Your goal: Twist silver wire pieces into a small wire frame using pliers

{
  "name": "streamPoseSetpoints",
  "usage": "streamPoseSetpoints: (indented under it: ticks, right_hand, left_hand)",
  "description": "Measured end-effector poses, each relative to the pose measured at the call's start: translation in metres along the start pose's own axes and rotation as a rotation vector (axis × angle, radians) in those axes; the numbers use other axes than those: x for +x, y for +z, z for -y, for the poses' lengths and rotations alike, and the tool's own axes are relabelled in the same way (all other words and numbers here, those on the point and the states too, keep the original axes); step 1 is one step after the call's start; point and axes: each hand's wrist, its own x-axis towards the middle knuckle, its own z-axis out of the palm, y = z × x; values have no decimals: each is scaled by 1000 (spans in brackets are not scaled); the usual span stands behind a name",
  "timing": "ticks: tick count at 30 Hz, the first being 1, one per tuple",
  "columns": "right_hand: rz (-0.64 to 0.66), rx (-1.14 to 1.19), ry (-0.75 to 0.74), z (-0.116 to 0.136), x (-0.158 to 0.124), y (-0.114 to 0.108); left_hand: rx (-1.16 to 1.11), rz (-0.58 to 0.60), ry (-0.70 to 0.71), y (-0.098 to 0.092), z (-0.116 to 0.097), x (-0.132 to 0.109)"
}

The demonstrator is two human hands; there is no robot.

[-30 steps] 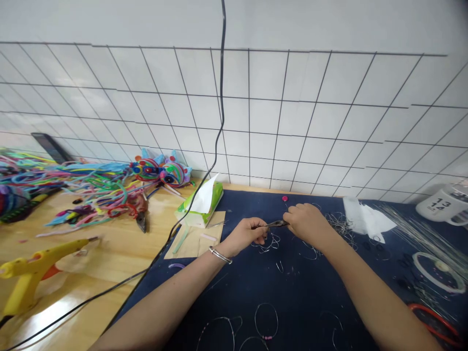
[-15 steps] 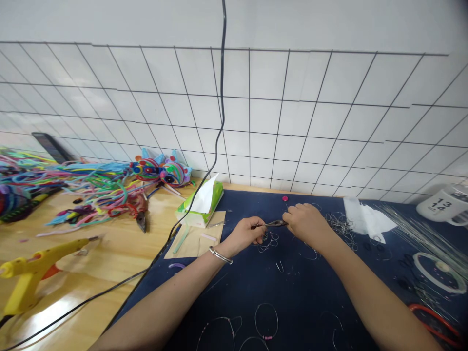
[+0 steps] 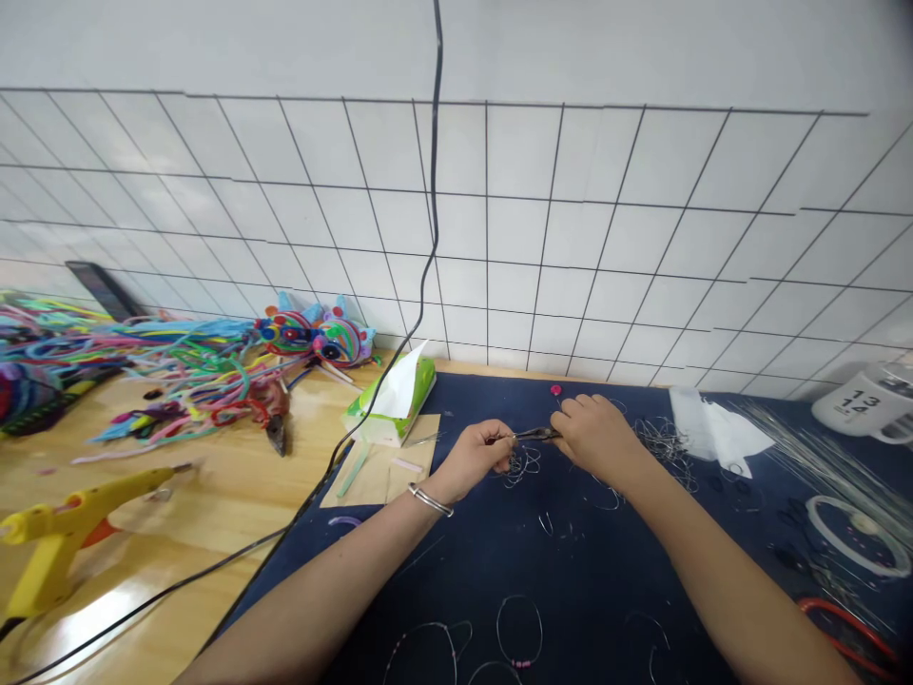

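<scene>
My right hand (image 3: 595, 438) is wrapped round a pair of pliers (image 3: 540, 434), whose dark jaws point left. The jaw tips reach the fingers of my left hand (image 3: 486, 447), which are pinched together; what they hold is too small to make out. A silver bangle sits on my left wrist. Loops of thin wire (image 3: 526, 464) lie on the dark blue cloth (image 3: 499, 552) just below the pliers. Behind them is a small pink-red round piece (image 3: 555, 390).
Left of my hands stand a green tissue pack (image 3: 397, 409), a yellow glue gun (image 3: 86, 518) and colourful pipe cleaners (image 3: 192, 371). To the right are tangled wire (image 3: 663, 440), a white mug (image 3: 866, 401) and red-handled tool (image 3: 848, 633). A black cable (image 3: 434, 190) hangs down across the wall.
My left hand has shifted very slightly, with its fingertips still at the pliers' jaws. My right hand keeps its hold and has barely moved.
</scene>
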Motion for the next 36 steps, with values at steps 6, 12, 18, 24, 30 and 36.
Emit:
streamPoseSetpoints:
  ticks: [6, 12, 18, 24, 30, 36]
  right_hand:
    - [-43, -16, 15, 4, 2, -4]
    - [-88, -34, 38, 10, 3, -3]
    - [-131, -49, 90, 12, 2, -3]
    - [-143, -59, 94, 14, 2, -4]
    - [-147, -58, 76, 14, 2, 1]
    - [-159, -66, 84, 15, 3, 4]
  left_hand:
    - [-90, -33, 57, 0, -6, -1]
    - [-93, -73, 74, 0, -8, -1]
    - [-101, -94, 77, 0, -11, -1]
    - [-64, -87, 89, -1, -11, -2]
    - [-29, -91, 96, -1, -9, -2]
    - [-38, -108, 93, 0, -8, -2]
